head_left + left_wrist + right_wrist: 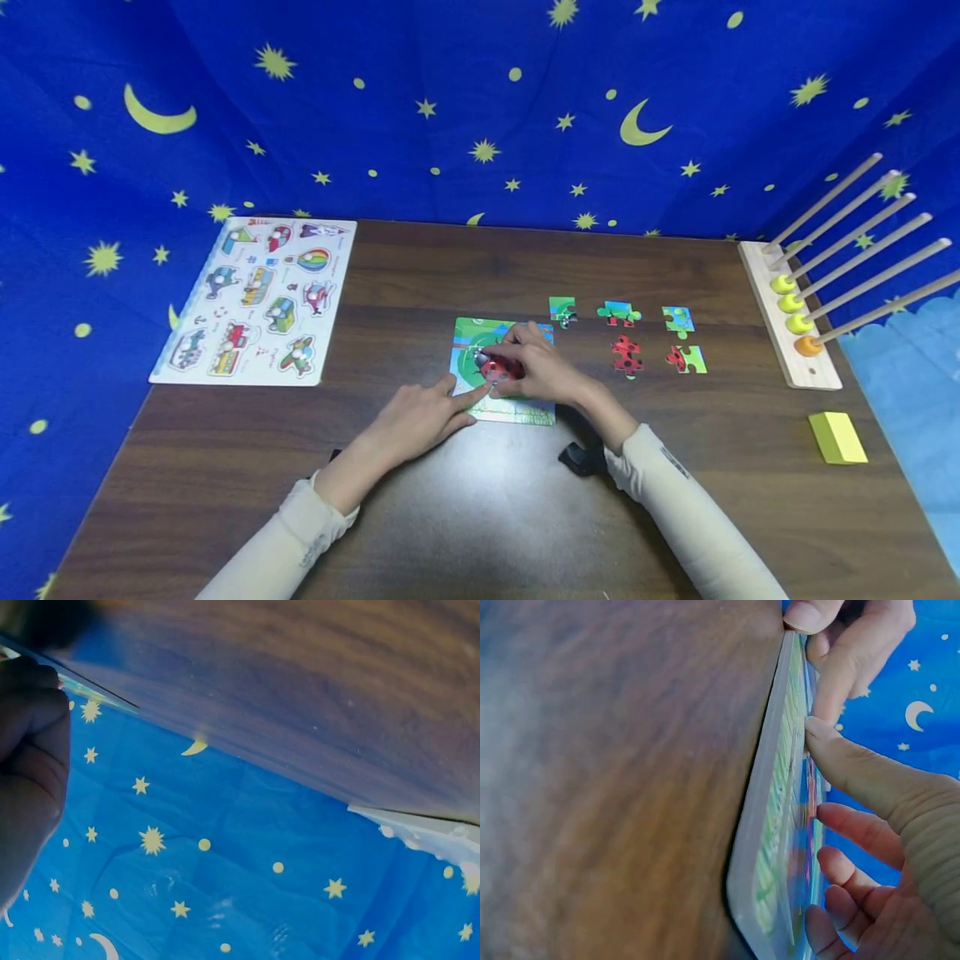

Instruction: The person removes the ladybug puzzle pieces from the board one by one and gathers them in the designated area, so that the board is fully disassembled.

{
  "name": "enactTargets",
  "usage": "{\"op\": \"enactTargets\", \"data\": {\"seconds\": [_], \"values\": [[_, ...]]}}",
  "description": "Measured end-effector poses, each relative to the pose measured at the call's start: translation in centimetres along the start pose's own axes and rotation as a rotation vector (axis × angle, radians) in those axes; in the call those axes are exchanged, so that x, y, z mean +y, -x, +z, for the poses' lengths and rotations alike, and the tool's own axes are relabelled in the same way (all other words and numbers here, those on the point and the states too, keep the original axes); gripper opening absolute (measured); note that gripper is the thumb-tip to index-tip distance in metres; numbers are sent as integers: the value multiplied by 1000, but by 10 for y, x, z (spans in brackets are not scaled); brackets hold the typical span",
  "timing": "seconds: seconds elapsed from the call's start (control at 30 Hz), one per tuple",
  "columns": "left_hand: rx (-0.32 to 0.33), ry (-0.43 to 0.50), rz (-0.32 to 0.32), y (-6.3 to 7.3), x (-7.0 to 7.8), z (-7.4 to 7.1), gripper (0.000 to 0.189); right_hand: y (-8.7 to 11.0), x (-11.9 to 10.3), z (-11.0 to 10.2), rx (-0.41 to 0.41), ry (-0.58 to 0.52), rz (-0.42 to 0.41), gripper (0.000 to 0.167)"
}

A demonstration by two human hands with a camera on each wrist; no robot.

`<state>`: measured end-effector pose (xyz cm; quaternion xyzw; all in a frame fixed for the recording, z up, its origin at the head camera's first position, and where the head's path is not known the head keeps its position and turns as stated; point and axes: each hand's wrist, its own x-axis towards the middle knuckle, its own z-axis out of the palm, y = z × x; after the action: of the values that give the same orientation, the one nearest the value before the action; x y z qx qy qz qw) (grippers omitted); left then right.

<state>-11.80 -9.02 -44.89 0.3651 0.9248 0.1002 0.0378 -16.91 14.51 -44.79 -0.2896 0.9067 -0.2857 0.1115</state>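
A square puzzle board [534, 414] with a green and blue picture and a red ladybug [501, 369] lies on the table in the head view. My right hand [546, 371] bends over it, thumb and fingertips resting on the ladybug part. In the right wrist view the right thumb [855, 761] and spread fingertips touch the board's face. My left hand [420, 421] reaches in from the lower left, its index finger straight against the board near the ladybug. Several loose jigsaw pieces, among them a red spotted one [627, 356], lie right of the board.
A white peg puzzle with vehicle pictures [311, 371] stands at the back left. On the right is a wooden rod stand [813, 379] with yellow and orange beads. A yellow block [837, 437] lies nearer. A blue starry cloth [465, 108] hangs behind the table.
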Motion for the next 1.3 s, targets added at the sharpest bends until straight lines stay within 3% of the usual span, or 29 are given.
{"op": "enactTargets", "data": {"seconds": [0.27, 0.63, 1.07, 1.3], "values": [[-35, -10, -16, 6, -7, -6, 45, 2, 3, 0, 0, 7, -29, 65], [-12, -13, -6, 6, -7, -2, 44, -1, 2, 0, 3, -33, -66, 60], [-23, -13, -21, 6, -7, -3, 43, -6, 1, 3, -35, -75, -38, 57], [-36, -14, -7, 3, -8, -4, 43, -5, -1, 4, -1, -45, -55, 59]]}}
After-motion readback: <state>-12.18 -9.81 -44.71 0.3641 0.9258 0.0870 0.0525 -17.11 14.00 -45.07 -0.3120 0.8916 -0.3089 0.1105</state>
